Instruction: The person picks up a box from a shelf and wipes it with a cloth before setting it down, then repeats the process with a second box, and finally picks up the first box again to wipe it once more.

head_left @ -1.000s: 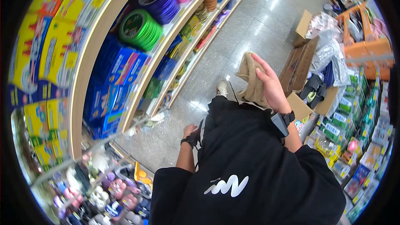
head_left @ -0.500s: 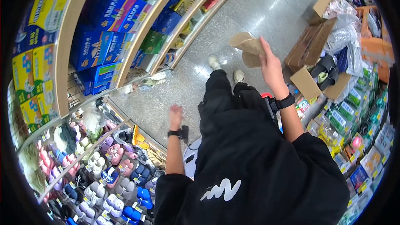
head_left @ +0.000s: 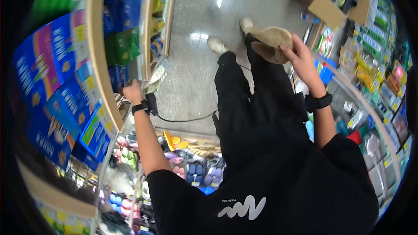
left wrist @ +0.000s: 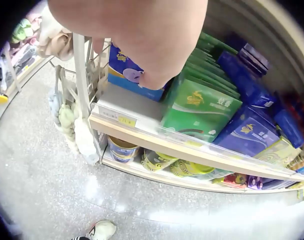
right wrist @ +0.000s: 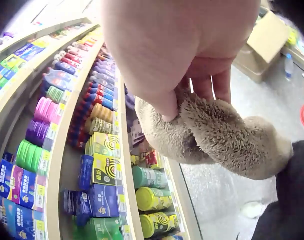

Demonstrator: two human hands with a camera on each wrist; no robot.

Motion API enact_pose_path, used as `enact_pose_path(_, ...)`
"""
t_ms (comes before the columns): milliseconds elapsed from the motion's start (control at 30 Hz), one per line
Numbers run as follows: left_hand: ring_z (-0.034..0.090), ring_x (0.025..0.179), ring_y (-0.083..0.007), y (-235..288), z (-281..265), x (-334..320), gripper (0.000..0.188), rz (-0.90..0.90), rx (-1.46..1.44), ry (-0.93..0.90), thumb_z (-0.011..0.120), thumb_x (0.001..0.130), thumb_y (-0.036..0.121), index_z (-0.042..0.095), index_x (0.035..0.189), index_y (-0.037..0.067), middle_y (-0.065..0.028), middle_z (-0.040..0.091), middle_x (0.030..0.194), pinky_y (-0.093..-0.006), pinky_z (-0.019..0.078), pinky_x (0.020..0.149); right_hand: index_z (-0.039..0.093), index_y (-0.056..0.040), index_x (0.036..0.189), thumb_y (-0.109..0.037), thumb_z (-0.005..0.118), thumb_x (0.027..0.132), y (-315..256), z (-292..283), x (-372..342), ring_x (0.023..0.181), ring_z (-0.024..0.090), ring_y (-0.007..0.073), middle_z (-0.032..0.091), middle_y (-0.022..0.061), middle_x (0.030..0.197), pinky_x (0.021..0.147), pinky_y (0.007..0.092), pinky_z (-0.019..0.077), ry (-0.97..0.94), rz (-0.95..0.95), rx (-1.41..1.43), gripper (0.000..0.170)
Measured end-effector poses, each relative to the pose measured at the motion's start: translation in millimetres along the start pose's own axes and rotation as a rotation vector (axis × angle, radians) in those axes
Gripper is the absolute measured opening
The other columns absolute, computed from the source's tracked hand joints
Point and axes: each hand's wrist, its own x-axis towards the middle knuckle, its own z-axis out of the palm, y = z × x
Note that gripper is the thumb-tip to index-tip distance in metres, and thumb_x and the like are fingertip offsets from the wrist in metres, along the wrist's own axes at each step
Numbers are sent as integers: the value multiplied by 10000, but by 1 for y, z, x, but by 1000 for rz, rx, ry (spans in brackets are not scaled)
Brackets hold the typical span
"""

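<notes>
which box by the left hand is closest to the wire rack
The blue box partly hidden behind the left hand; the green boxes and other blue boxes are farther along.

Forward-left of the torso (head_left: 270, 161), the left hand (head_left: 132, 92) is held out; forward-right, the right hand (head_left: 303, 58) pinches, thumb uppermost.

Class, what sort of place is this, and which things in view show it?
Most likely a shop aisle: a shelf with green boxes, a yellow price label on its edge, and many slippers on display.
</notes>
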Motion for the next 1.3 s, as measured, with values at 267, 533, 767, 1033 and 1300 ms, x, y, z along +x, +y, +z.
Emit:
enact_pose_path(267,199,1406,-431,-43,1,78,1255,-219,457,363,828,610,432,38,1485,0,-256,149,1530,-552,303,1085,524,-2,1218,-142,586,946,58,68,-40,1027,536,99,596,39,1083,902,255,427,-43,358,252,311)
enact_pose_path(533,261,1386,-421,-80,-11,142,1309,32,496,228,875,581,420,44,1481,-42,-304,232,1482,-539,263,1116,517,8,1202,-98,567,947,95,107,-55,1019,526,103,586,42,1071,908,257,416,-147,456,187,281)
enact_pose_path(767,408,1306,-386,-42,-12,133,1223,-85,665,-7,879,538,443,196,1460,21,-280,429,1338,-652,259,1042,510,23,1147,-67,555,936,98,106,-57,971,490,100,556,43,988,879,242,397,-189,513,162,234)
enact_pose_path(1033,485,1222,-377,-69,-8,123,1001,96,1,-309,858,583,369,320,1328,-30,-239,500,1281,-526,341,1033,506,8,1103,-65,567,928,97,103,-58,909,497,116,547,67,914,830,258,413,-259,390,23,199)
enact_pose_path(1300,483,1234,-381,-34,-13,101,940,150,420,-222,825,599,273,327,1366,55,-185,517,1308,-557,320,1039,502,15,1102,-72,566,930,86,109,-58,914,500,122,550,74,918,840,270,420,-249,368,-9,203)
